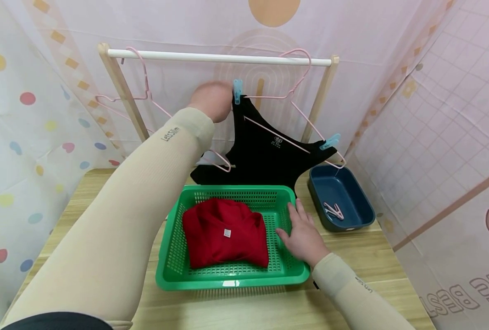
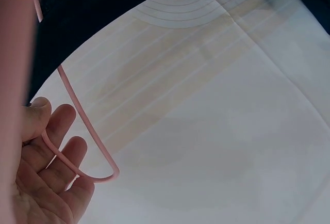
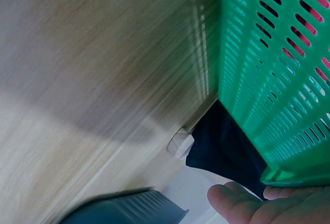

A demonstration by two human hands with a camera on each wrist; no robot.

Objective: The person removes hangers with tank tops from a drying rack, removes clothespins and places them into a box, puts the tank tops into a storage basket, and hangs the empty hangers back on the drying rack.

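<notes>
My left hand [image 1: 213, 98] is raised beside a light blue clothespin [image 1: 238, 90] at the left strap of a black tank top [image 1: 265, 146]. In the left wrist view, its thumb and curled fingers [image 2: 77, 152] hold the rounded end of a pink hanger [image 2: 98, 139]. The top hangs tilted from this hanger, and a second blue clothespin [image 1: 330, 142] grips its right strap. My right hand [image 1: 304, 236] rests with extended fingers on the right rim of a green basket [image 1: 228, 283]. A folded red garment [image 1: 228, 233] lies inside the basket.
A rack's white bar [image 1: 219, 57] on wooden posts carries both hangers; another pink hanger [image 1: 145, 82] hangs bare at the left. A dark blue bin [image 1: 353, 195] with several pale clothespins [image 1: 333, 211] stands right of the basket. The black top's lower part disappears behind the basket.
</notes>
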